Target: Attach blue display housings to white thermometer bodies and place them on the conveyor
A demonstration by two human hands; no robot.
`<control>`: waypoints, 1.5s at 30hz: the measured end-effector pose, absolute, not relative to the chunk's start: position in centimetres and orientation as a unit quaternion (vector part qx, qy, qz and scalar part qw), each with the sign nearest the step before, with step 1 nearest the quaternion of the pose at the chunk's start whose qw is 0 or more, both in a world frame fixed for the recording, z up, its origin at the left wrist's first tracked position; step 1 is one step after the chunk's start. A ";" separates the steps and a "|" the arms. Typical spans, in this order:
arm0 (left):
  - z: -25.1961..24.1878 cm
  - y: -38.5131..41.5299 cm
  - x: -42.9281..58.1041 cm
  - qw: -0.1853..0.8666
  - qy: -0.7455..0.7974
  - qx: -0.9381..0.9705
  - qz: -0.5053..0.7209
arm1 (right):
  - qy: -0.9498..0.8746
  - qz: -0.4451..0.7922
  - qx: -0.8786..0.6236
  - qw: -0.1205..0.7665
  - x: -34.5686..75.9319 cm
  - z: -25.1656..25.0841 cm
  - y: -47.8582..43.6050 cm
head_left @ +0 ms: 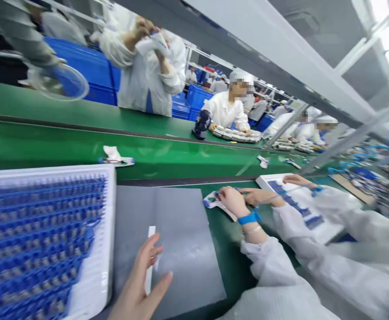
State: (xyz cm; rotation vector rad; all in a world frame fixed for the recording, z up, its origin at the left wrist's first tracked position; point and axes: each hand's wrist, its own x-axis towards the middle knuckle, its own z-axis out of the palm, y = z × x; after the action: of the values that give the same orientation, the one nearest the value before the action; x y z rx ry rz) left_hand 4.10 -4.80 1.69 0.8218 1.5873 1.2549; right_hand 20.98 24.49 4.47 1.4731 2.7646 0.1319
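Note:
My left hand comes in from the bottom edge with its fingers spread, hovering flat over a grey mat. A thin white strip lies on the mat under its fingers. My right hand, with a blue wrist strap and a white sleeve, reaches out past the mat. Its fingers are curled on a small white and blue part on the green bench. A co-worker's hands are right beside it, over a white tray.
A white tray filled with rows of blue parts stands left of the mat. Beyond it runs a green conveyor carrying loose white parts. Several people in white coats work on the far side, near blue crates and a small black fan.

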 end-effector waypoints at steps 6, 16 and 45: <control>0.8 -4.1 3.9 0.464 0.589 0.366 0.551 | 0.945 0.019 0.317 -0.073 10.2 6.5 25.9; 0.2 -2.5 2.8 0.438 0.608 0.336 0.571 | 0.983 -0.063 0.152 -0.077 -10.8 2.0 23.8; 0.7 -3.2 1.7 0.182 0.700 0.453 0.522 | 0.982 -0.187 -0.017 0.004 12.3 9.0 10.6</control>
State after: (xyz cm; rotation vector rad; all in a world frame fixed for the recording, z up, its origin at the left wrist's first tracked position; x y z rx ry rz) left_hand 1.73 -3.18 0.68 1.2779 1.9762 1.4729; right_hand 12.32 10.55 8.99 -0.0519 3.0783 -0.5859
